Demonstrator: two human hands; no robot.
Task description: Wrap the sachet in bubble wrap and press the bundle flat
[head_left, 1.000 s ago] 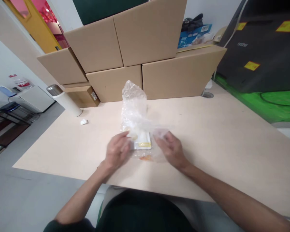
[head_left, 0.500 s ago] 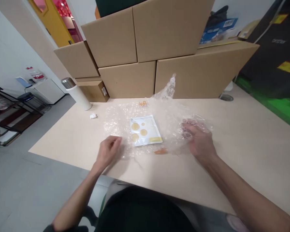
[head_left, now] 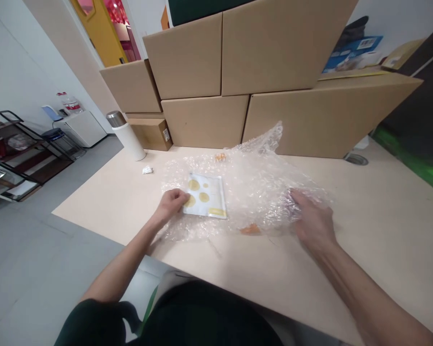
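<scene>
With our left hand (head_left: 171, 205), at the packet's (head_left: 206, 197) nine o'clock, we pinched its left edge, thumb and forefinger nearly together. The packet lay on the spread wrap (head_left: 252, 178), over the table (head_left: 389, 216). Well apart, at three o'clock, our right hand (head_left: 314, 222) had its fingers curled around crumpled wrap, the tips partly hidden. A flask (head_left: 130, 142) stood at ten o'clock, a scrap (head_left: 147, 170) near it.

White, yellow-spotted packet (head_left: 211, 196) over clear bubble wrap (head_left: 252, 185); wrap spread, crumpled.
</scene>
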